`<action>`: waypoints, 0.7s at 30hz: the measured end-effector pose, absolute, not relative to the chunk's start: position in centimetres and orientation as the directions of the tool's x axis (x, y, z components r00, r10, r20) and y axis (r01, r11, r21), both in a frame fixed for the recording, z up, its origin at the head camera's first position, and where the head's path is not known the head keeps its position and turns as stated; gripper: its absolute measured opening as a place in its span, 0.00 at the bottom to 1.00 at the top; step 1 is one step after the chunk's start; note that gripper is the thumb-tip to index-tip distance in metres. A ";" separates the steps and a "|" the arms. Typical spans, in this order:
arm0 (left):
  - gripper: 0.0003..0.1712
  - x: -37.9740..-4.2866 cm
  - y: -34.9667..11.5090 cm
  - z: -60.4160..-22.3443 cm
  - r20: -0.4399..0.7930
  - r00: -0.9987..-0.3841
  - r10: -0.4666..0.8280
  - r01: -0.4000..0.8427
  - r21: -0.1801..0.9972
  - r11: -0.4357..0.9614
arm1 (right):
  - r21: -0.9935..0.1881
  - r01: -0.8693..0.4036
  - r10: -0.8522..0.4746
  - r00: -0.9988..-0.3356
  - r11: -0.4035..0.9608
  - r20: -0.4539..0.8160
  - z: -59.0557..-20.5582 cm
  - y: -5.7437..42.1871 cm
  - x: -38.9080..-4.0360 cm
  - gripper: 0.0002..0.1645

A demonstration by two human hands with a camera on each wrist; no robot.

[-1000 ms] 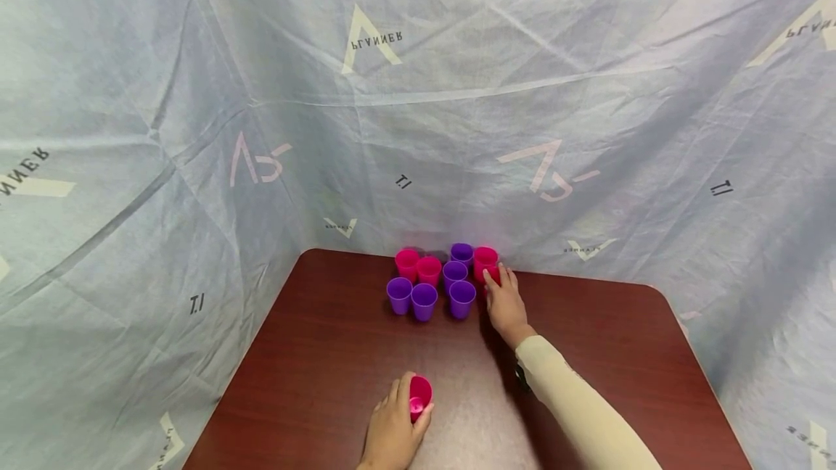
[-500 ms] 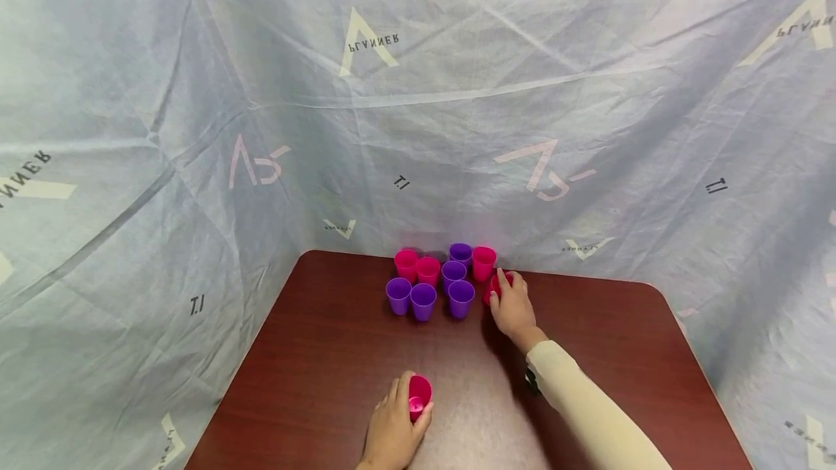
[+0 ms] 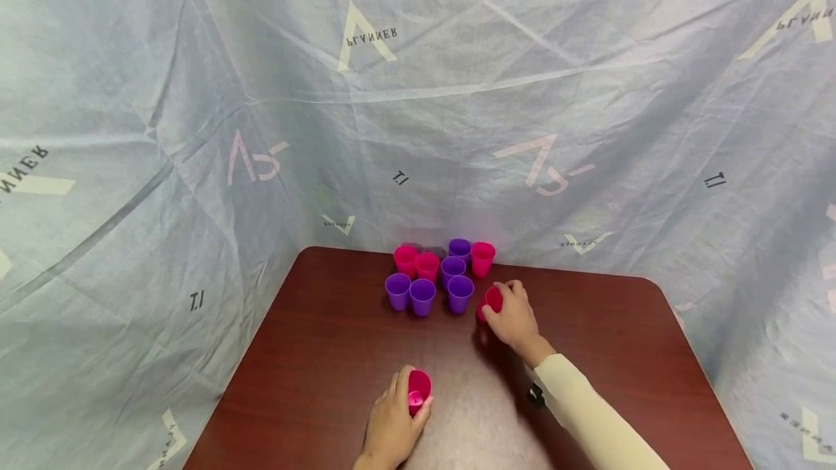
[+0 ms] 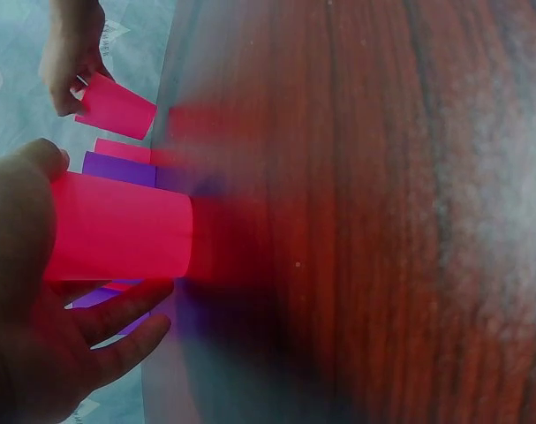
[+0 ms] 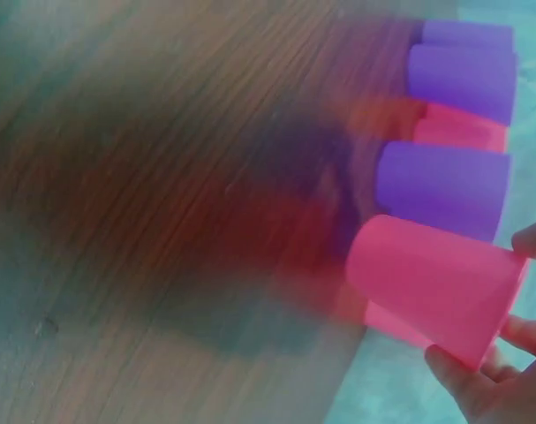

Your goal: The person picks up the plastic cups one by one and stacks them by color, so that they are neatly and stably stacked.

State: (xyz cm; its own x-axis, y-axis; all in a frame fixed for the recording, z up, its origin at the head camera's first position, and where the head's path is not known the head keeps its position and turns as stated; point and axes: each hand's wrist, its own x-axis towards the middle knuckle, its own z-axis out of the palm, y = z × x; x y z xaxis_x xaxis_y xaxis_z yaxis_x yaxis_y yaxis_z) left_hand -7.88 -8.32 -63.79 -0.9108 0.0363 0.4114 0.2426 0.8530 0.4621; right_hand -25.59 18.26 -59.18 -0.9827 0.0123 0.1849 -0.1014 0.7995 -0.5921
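Near the front of the table my left hand (image 3: 393,419) grips a pink cup (image 3: 419,392), thumb on one side and fingers on the other. In the left wrist view that cup (image 4: 126,226) stands with its base at the tabletop. Farther back on the right, my right hand (image 3: 516,316) holds a second pink cup (image 3: 493,300) by its rim. The right wrist view shows this cup (image 5: 435,287) tilted, with fingertips at its rim. Just left of it stands a purple cup (image 3: 460,295), the closest of the group.
Toward the back edge of the brown table (image 3: 313,354) stand several purple cups, among them one at the front (image 3: 422,299), and pink cups such as the one at the back right (image 3: 483,260). A grey printed cloth (image 3: 418,129) hangs close behind the table.
My right hand has drawn the second pink cup away from the back pink cup, toward me and clear of the group. The left hand and its cup have stayed in place.
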 end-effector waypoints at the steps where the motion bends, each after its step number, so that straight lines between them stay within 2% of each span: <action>1: 0.35 -7.9 -8.3 -63.8 0.409 -0.912 0.035 0.241 0.465 0.852 | -0.592 -0.104 0.010 -0.983 0.799 0.186 -59.0 18.1 -25.3 0.37; 13: 0.36 -8.2 -8.4 -63.8 0.440 -0.898 0.033 0.258 0.463 0.848 | -0.602 -0.169 -0.052 -0.977 0.781 0.206 -56.4 16.0 -22.5 0.36; 21: 0.38 -8.3 -8.3 -63.9 0.441 -0.897 0.023 0.250 0.464 0.850 | -0.610 -0.252 -0.109 -0.959 0.751 0.263 -55.4 14.6 -20.4 0.30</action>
State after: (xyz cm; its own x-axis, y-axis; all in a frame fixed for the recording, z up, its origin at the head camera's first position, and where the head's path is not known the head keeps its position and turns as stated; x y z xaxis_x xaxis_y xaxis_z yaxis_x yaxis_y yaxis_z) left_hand -8.27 -8.27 -63.89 -0.8973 0.0231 0.4409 0.2496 0.8502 0.4636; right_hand -20.39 14.62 -55.40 -0.9586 -0.1085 0.2633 -0.2525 0.7515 -0.6095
